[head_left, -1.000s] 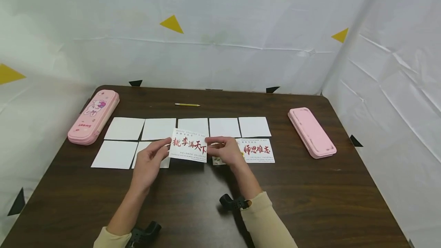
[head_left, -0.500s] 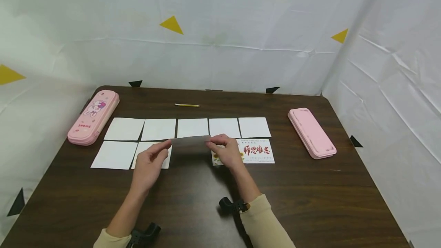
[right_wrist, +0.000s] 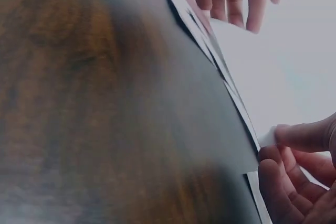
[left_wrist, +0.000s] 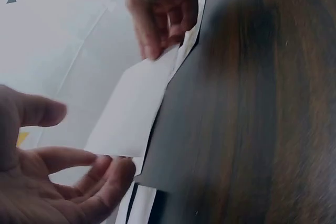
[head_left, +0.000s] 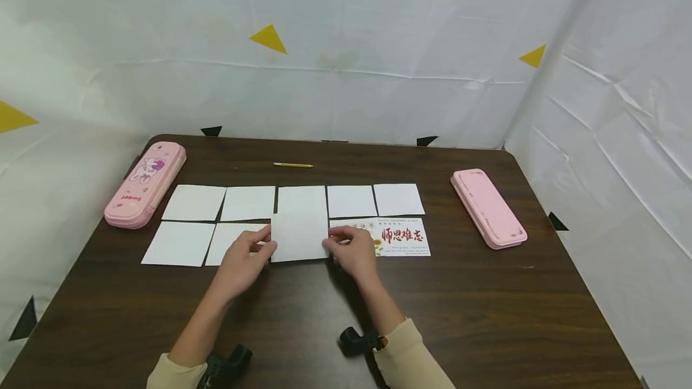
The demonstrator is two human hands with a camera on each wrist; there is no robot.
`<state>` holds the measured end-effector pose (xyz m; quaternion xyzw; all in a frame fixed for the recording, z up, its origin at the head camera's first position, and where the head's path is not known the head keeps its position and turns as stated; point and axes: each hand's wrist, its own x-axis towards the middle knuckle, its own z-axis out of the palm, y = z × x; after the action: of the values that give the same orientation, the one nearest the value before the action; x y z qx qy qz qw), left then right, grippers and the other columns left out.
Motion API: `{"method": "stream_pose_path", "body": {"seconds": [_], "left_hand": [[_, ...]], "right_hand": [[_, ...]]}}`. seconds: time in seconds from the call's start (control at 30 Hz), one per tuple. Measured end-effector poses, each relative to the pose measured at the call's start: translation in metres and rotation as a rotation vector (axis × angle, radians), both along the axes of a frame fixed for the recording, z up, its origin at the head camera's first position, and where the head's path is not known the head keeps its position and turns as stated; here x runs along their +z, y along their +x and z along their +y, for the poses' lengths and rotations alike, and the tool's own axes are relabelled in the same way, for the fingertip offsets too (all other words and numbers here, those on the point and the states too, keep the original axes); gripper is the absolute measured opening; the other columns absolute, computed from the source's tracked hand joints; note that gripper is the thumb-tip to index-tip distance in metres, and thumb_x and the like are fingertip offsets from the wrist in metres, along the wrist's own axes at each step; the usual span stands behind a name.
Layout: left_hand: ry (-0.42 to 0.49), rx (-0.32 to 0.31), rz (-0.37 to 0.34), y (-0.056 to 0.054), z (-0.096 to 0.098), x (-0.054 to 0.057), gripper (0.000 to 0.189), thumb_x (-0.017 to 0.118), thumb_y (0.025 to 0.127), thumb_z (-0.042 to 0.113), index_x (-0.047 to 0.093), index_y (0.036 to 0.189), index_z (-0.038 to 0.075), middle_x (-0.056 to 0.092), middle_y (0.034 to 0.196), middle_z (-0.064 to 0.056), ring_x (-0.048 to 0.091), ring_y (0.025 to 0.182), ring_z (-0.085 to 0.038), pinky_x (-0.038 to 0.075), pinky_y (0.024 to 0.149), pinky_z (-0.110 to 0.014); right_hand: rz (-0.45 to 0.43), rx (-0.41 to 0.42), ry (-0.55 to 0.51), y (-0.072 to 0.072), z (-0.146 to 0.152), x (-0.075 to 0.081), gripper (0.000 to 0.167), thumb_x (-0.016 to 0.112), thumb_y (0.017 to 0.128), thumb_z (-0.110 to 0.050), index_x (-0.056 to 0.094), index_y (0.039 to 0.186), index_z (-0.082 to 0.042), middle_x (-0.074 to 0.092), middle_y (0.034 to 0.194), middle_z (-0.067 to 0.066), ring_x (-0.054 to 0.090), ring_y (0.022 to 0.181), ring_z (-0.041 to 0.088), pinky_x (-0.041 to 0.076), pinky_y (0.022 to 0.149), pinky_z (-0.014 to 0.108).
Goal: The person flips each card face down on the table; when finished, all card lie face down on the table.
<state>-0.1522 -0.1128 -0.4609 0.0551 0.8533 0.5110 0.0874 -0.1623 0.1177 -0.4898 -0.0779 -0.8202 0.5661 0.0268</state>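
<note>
A square white card (head_left: 300, 238), its blank side up, is between my two hands at the front row's middle, tilted slightly above the table. My right hand (head_left: 354, 252) pinches its right edge; in the right wrist view its thumb (right_wrist: 307, 136) and fingers meet at the card's corner. My left hand (head_left: 243, 260) is at the left edge. In the left wrist view its fingertips touch the edge while the thumb (left_wrist: 44, 112) stands apart. Right of it lie printed cards with red characters (head_left: 402, 236), one partly hidden by my right hand.
Several blank white cards (head_left: 194, 202) lie in two rows on the dark wooden table (head_left: 486, 317). Behind them is a yellow pencil (head_left: 293, 165). Pink pencil cases stand left (head_left: 146, 183) and right (head_left: 489, 208). White sheeting (head_left: 378, 47) surrounds the table.
The card showed red lettering, then turned edge-on, and now its blank side faces up. Both hands have lowered it slightly toward the front row; the left thumb is apart from it now.
</note>
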Motion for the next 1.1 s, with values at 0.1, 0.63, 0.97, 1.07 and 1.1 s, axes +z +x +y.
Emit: {"method": "stream_pose_path", "body": {"seconds": [0.1,0.63,0.97,1.07,1.1], "left_hand": [[-0.046,-0.018,-0.037,-0.005,0.0,-0.002,0.054,0.056,0.1,0.028,0.047,0.143,-0.002,0.054,0.115,-0.012,0.062,0.084,-0.022,0.047,0.069,-0.033],[-0.229,-0.037,0.027,-0.023,0.004,-0.004,0.051,0.054,0.099,0.029,0.053,0.137,-0.005,0.066,0.112,-0.015,0.063,0.103,-0.03,0.05,0.08,-0.045],[-0.292,-0.041,0.031,-0.031,0.007,-0.01,0.047,0.055,0.097,0.029,0.062,0.127,-0.006,0.066,0.12,-0.018,0.046,0.063,-0.02,0.037,0.056,-0.032],[-0.299,-0.053,0.028,-0.029,0.005,-0.008,0.049,0.055,0.098,0.03,0.058,0.132,-0.005,0.067,0.11,-0.018,0.048,0.067,-0.02,0.037,0.056,-0.033],[-0.303,-0.055,0.033,-0.028,0.004,-0.007,0.05,0.054,0.098,0.031,0.057,0.133,-0.004,0.067,0.106,-0.017,0.051,0.069,-0.021,0.039,0.057,-0.033]], "right_hand": [[-0.013,-0.003,0.031,0.003,-0.001,0.0,0.023,0.077,0.077,-0.007,0.076,0.1,-0.001,0.071,0.077,0.005,0.061,0.051,0.011,0.053,0.048,0.027],[0.002,-0.059,0.263,-0.001,-0.002,0.004,0.017,0.081,0.075,-0.014,0.078,0.092,-0.01,0.072,0.073,-0.002,0.065,0.062,0.009,0.048,0.054,0.028],[-0.012,-0.083,0.244,-0.001,-0.003,0.003,0.015,0.076,0.08,-0.015,0.078,0.094,-0.01,0.073,0.074,-0.001,0.066,0.058,0.008,0.048,0.053,0.027],[-0.014,-0.075,0.185,0.001,-0.003,0.002,0.016,0.075,0.083,-0.014,0.077,0.096,-0.007,0.074,0.077,0.001,0.068,0.057,0.011,0.049,0.051,0.026],[-0.014,-0.072,0.161,0.002,-0.003,0.002,0.016,0.074,0.083,-0.014,0.077,0.097,-0.006,0.074,0.078,0.002,0.069,0.057,0.013,0.05,0.05,0.026]]}}
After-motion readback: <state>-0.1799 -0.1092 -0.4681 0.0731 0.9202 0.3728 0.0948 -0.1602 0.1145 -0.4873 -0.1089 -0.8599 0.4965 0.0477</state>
